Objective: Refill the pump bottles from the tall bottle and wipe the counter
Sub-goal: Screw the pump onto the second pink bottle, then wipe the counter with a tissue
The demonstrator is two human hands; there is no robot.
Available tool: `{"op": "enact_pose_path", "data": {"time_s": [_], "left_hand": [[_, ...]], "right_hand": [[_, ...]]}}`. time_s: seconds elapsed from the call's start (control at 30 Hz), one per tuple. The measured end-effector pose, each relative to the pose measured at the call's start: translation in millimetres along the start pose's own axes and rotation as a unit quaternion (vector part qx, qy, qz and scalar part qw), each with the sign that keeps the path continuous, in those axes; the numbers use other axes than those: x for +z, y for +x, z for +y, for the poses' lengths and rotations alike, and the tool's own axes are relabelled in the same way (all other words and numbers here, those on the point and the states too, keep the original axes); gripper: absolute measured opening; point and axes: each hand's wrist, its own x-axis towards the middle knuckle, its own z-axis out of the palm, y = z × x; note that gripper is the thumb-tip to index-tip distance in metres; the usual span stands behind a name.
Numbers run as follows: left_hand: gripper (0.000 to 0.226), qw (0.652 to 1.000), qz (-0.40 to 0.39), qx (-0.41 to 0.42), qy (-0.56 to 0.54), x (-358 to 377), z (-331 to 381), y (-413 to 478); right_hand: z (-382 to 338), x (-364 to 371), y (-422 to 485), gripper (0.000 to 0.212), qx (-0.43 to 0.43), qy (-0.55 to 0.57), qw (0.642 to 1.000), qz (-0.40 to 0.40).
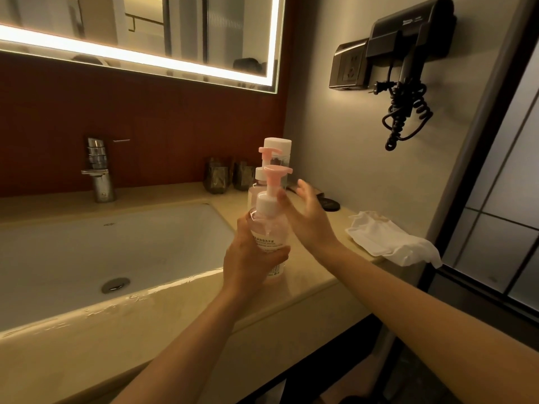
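Observation:
My left hand (248, 258) grips a clear pump bottle (269, 225) with a pink pump head, upright near the counter's front edge. Pale pinkish liquid shows inside it. My right hand (306, 217) hovers open just right of the pump collar, its thumb close to the white collar; contact cannot be told. Directly behind stands a second pump bottle (256, 185) with a pink head. A tall clear bottle (280, 158) with a white cap stands behind that one, near the wall. A crumpled white cloth (388, 237) lies on the beige counter (306, 281) at the right edge.
A white sink basin (116, 249) with a chrome tap (99, 170) fills the left. Two dark glass cups (227, 176) stand at the back wall. A dark round dish (329, 204) sits by the right wall. A wall-mounted hairdryer (408, 53) with a coiled cord hangs above.

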Motion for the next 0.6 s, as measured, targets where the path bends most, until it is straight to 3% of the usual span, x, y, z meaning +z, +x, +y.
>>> {"op": "enact_pose_path", "data": {"time_s": [0.1,0.17,0.23,0.37,0.5,0.6], "left_hand": [[0.087,0.997,-0.031,-0.028,-0.065,2,-2,5],[0.093,0.991,-0.057,-0.049,-0.107,4,-6,13],[0.111,0.989,-0.077,-0.062,-0.113,6,-14,23],[0.140,0.978,-0.121,-0.103,-0.135,13,-24,43],[0.149,0.970,-0.164,-0.124,-0.132,24,-30,61],[0.140,0.969,-0.164,-0.117,-0.141,37,-38,74]], "right_hand": [[43,-28,10,0.065,-0.007,-0.104,0.992,0.071],[76,-55,18,0.055,0.046,-0.181,0.979,0.078],[105,-83,25,0.049,0.102,-0.261,0.958,0.064],[145,-110,34,0.045,0.123,-0.370,0.921,0.015],[163,-118,47,0.039,0.140,-0.442,0.886,-0.026],[171,-119,56,0.032,0.140,-0.452,0.881,-0.020]]}}
